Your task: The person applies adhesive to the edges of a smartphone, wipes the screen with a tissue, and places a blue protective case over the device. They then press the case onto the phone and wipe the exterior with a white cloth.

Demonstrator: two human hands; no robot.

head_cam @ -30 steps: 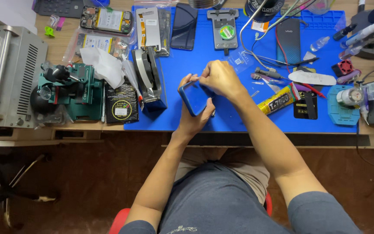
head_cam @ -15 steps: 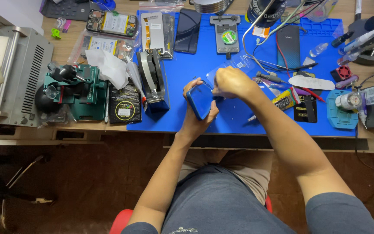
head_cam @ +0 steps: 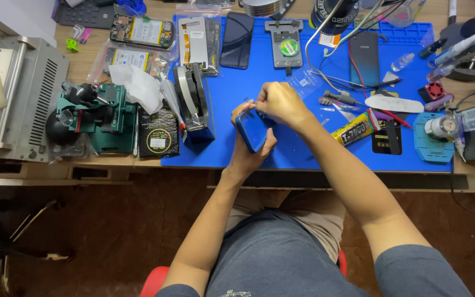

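Since the earlier frames the blue phone (head_cam: 252, 129) had tipped more upright in the left hand (head_cam: 251, 147), its upper end lifted off the blue mat (head_cam: 303, 151) and turned away from the person, and the right hand (head_cam: 279, 103) had slid from lying across its middle to its top edge. As a judgement, that shift suggested the work had moved to the phone's upper rim, some small part there being pressed or picked at.

Far left on the surface (head_cam: 83, 66) stood a grey machine with a slotted side (head_cam: 26, 99), then a green clamp-like tool (head_cam: 103, 118) and a dark square packet with a yellow ring (head_cam: 158, 133). Next came a black curved fixture (head_cam: 192, 99) at the mat's left edge.

At the middle, the phone was held just above the mat's near edge. Its long axis ran from lower right to upper left, the top end pointing away toward the fixture, its blue back facing the camera. The left fingers were wrapped round its lower half from beneath, grasping it; the right fingers (head_cam: 259, 104) were pinched together at its upper edge, though what they nipped was too small to tell.

Further right lay a yellow glue tube (head_cam: 354, 130), a dark phone (head_cam: 365, 58) and a teal pad (head_cam: 433, 144).
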